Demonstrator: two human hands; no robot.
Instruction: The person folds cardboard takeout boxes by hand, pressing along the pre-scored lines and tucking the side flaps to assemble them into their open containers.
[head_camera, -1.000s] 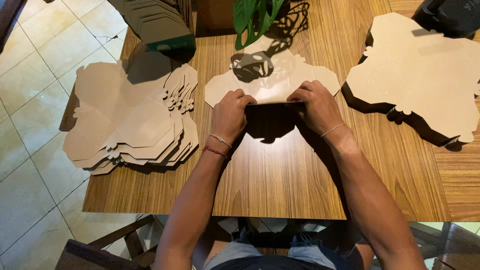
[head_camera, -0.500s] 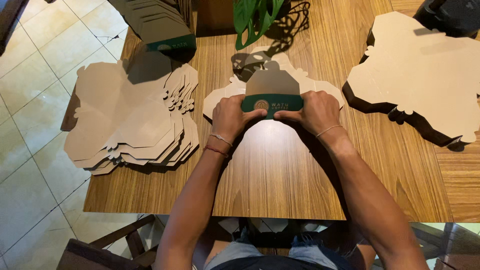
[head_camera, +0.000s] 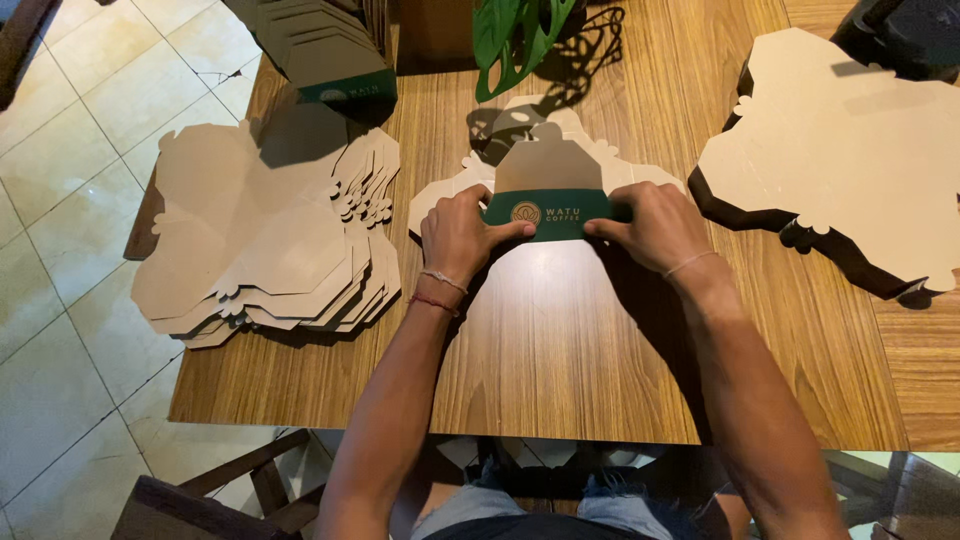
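A flat brown cardboard box blank (head_camera: 548, 165) lies in the middle of the wooden table (head_camera: 560, 370). Its near flap is folded up and shows a dark green printed band (head_camera: 550, 213). My left hand (head_camera: 460, 235) grips the left end of that flap, thumb on the green band. My right hand (head_camera: 650, 225) grips the right end the same way. Both wrists wear thin bracelets.
A fanned stack of flat brown blanks (head_camera: 260, 235) lies at the left, overhanging the table edge. Another stack of blanks (head_camera: 840, 165) sits at the right. Nested folded boxes (head_camera: 320, 45) stand at the back left beside a green plant (head_camera: 520, 30). A wooden chair (head_camera: 230, 490) stands below.
Both hands have lifted the near flap of the blank from flat to upright, so its green band now faces me. The hands moved slightly away from me.
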